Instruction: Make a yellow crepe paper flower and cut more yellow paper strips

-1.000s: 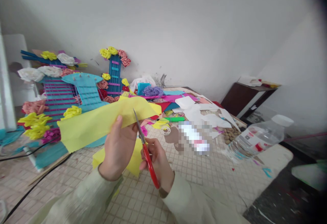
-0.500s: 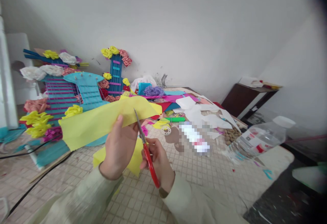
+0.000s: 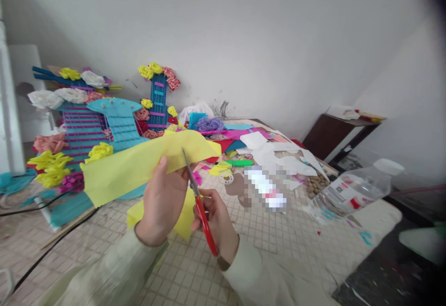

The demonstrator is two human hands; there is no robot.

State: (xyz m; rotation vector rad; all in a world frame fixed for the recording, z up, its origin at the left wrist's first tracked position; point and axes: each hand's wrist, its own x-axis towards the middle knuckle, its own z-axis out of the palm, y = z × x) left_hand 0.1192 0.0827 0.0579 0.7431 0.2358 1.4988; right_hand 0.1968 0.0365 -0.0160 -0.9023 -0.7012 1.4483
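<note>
A long strip of yellow crepe-like paper (image 3: 121, 172) is pinched in my left hand (image 3: 163, 206), the thumb on top and the other fingers behind it. My right hand (image 3: 219, 220) grips red-handled scissors (image 3: 206, 224), fingers around the handles. One blade lies across the front of the strip, pointing up and away, near the left fingertips; whether the other blade is behind the paper I cannot tell. Below the hands, another yellow piece (image 3: 183, 222) rests on the table, partly hidden by them.
Paper-flower decorations (image 3: 83, 129) stand at the left. Paper scraps (image 3: 278, 157), purple yarn (image 3: 209, 124) and a green stick-like item (image 3: 240, 162) lie at the back. A water bottle (image 3: 351, 189) stands on the right of the tiled-pattern table (image 3: 278, 241). A black cable (image 3: 52, 245) runs along the left.
</note>
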